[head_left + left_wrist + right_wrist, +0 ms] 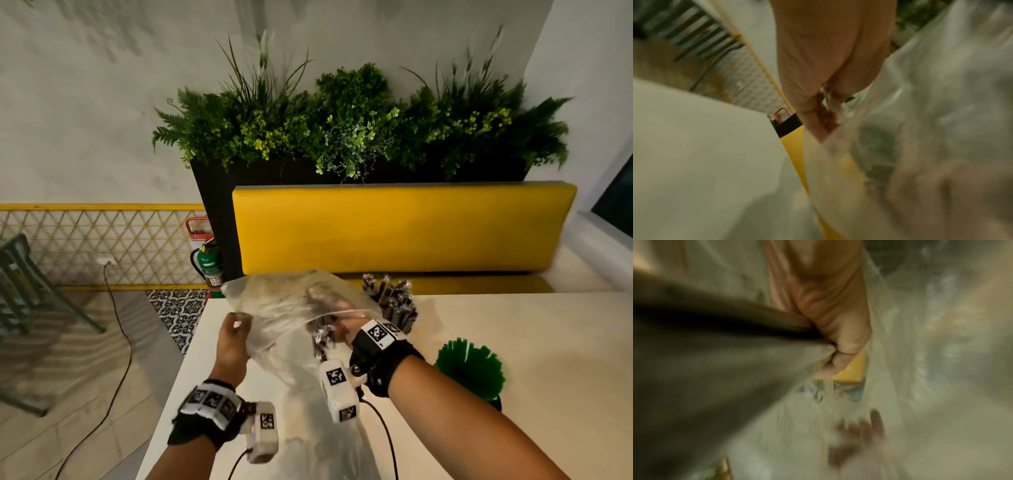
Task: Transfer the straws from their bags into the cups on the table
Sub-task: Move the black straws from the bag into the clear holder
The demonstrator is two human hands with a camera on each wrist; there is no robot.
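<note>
A clear plastic bag (284,308) hangs in the air over the white table (531,342). My left hand (238,323) pinches the bag's left edge; the left wrist view shows its fingertips (826,125) nipping the film (941,105). My right hand (337,323) is inside the bag's mouth, fist closed round a bundle of dark straws (322,339). That fist (838,344) grips the blurred dark bundle (715,337) in the right wrist view. Just behind it, more dark straws (394,301) stand upright, their cup hidden. Green straws (469,368) fan out of a cup at the right.
A yellow bench (404,229) and a planter of greenery (342,120) run behind the table's far edge. To the left the table ends over tiled floor, with a fire extinguisher (207,263), a cable (120,342) and a chair (27,284).
</note>
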